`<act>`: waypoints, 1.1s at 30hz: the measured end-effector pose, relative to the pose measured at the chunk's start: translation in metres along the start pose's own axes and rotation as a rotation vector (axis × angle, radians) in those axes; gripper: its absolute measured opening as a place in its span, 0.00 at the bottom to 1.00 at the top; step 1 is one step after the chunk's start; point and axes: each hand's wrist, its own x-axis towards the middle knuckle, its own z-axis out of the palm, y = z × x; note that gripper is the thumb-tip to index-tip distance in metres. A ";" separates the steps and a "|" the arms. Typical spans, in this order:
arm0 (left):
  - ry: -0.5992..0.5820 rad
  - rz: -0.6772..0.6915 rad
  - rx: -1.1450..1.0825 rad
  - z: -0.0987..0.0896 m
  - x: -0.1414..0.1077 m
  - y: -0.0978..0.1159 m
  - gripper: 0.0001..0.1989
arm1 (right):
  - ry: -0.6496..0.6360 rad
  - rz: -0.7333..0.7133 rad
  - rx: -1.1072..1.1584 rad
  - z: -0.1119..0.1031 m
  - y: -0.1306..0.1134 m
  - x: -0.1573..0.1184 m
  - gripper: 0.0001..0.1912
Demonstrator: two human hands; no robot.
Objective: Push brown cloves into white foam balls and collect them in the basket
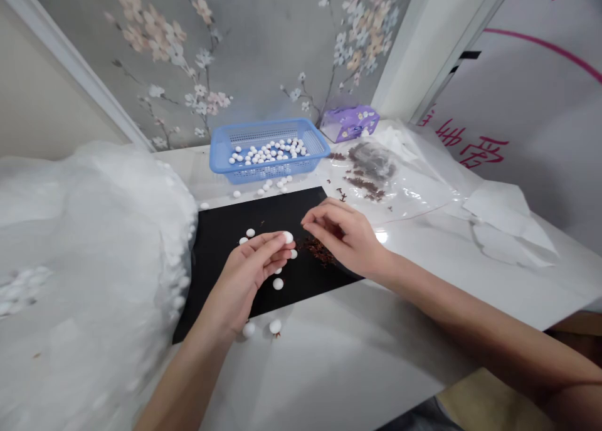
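Observation:
My left hand (261, 260) pinches a small white ball (288, 237) between thumb and fingertips, above a black mat (221, 255). To its right, my right hand (345, 233) is closed in a pinch, its fingertips a little apart from that ball. Whatever sits in those right fingertips is too small to make out. Beneath the right hand lies a pile of small reddish-brown pieces (320, 251), partly covered by it. Several loose white balls (278, 283) rest on the mat around my left hand. Nearer me on the table, one white ball (275, 325) has brown bits at its underside.
A blue plastic basket (223, 161) with many white balls stands at the back. Right of it are a purple tissue pack (352, 122) and a clear plastic bag (409, 196) with brown pieces. A large translucent bag (94, 243) of white balls fills the left side.

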 end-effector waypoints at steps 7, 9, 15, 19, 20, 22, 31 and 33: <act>-0.088 -0.076 -0.038 0.009 -0.001 -0.007 0.08 | 0.100 0.054 0.131 0.008 -0.011 -0.004 0.04; -0.090 -0.081 -0.045 0.009 0.000 -0.008 0.08 | 0.084 0.051 0.143 0.009 -0.010 -0.004 0.04; -0.079 -0.067 -0.044 0.006 0.001 -0.008 0.08 | 0.093 0.042 0.150 0.008 -0.009 -0.004 0.03; -0.086 -0.075 -0.050 0.006 0.001 -0.008 0.07 | 0.080 0.024 0.146 0.009 -0.009 -0.005 0.03; -0.085 -0.074 -0.055 0.006 0.001 -0.008 0.07 | 0.075 0.025 0.145 0.009 -0.009 -0.005 0.03; -0.086 -0.069 -0.063 0.007 0.001 -0.008 0.06 | 0.066 0.027 0.145 0.010 -0.009 -0.005 0.03; -0.081 -0.072 -0.115 0.006 0.000 -0.008 0.06 | 0.084 0.029 0.155 0.012 -0.009 -0.006 0.03; -0.078 -0.084 -0.152 0.007 -0.001 -0.008 0.06 | 0.118 0.046 0.164 0.015 -0.010 -0.008 0.03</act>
